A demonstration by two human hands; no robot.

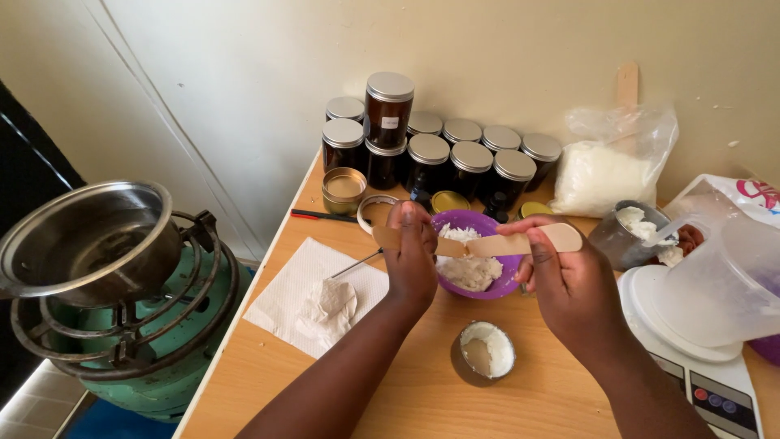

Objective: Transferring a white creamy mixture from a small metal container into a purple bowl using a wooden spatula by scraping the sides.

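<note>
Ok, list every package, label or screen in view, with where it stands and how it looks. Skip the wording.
Jar label: small pale rectangle on the top dark jar at the wall.
Clear bag: right of the jars, holds white flakes, with a wooden stick rising behind it.
White bag: far right edge, red print.
Scale panel: bottom right, white, red and dark buttons; no display visible.

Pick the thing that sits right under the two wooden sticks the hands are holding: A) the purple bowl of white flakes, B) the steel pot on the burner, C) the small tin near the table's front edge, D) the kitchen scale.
A: the wooden sticks, held between the left hand and right hand, cross above the purple bowl holding white flakes.
</note>
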